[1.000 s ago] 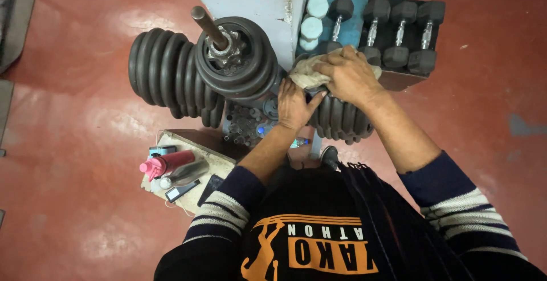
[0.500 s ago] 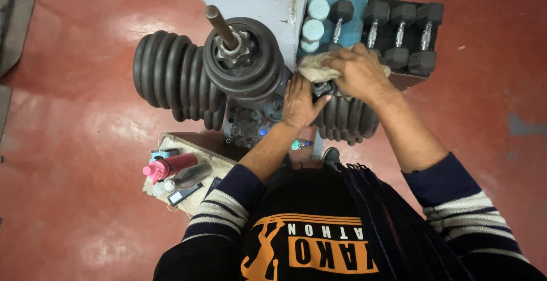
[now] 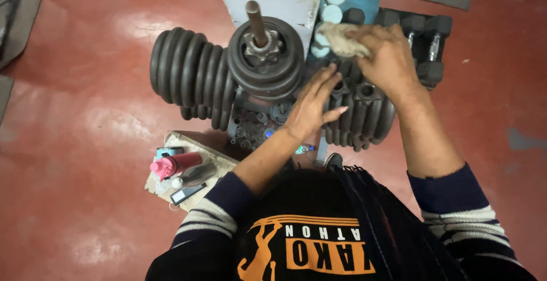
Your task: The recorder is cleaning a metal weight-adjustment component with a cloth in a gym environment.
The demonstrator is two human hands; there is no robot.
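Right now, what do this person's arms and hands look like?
Both hands are bare, no gloves: left hand, right hand. The forearms are uncovered; dark navy sleeves with pale grey-white stripes are pushed up toward the elbows. No rings or watch can be made out.

One beige rag [image 3: 342,37] sits bunched under my right hand [image 3: 390,58]. Just past my fingertips I count three pale blue round caps [image 3: 332,13]. Three stacks of black weight plates [image 3: 191,76] lie around my left hand [image 3: 310,107]. Near my left elbow: one pink bottle [image 3: 174,164].
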